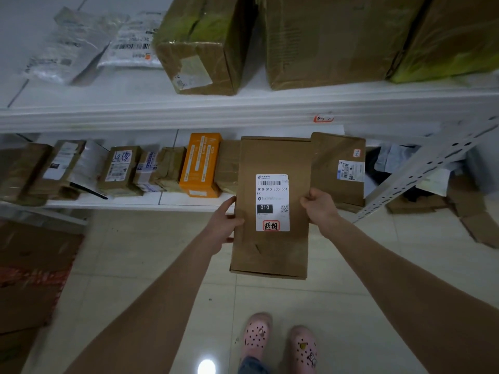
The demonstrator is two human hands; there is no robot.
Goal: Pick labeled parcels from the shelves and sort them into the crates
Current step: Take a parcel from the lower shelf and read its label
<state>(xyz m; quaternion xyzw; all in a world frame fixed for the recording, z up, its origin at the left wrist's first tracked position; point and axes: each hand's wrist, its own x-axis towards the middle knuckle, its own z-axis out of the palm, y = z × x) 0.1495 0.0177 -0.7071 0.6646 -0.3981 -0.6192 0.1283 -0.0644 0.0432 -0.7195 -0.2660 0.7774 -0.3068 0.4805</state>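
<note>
A flat, oblong box (270, 255) of matte brown cardboard, faintly scuffed near its close end, is held in the air above the glossy tiled floor (151, 255), its far end overlapping the front of the white lower shelf (189, 202). On its upper face is a white label (272, 202) with a barcode, "010-010-L30-551", a black "010" block and a red-framed stamp. The left hand (222, 225) grips the left long edge, one digit stretched along it and the others wrapped under and hidden. The right hand (321, 209) pinches the right edge beside the label, its fingers curled and the tips out of sight. Behind stand taped brown parcels (118, 168) and a smooth orange carton (199, 166), their print too blurred to read. Bulky tape-wrapped cartons (199, 44) on the upper shelf (162, 114) are cut off by the frame.
</note>
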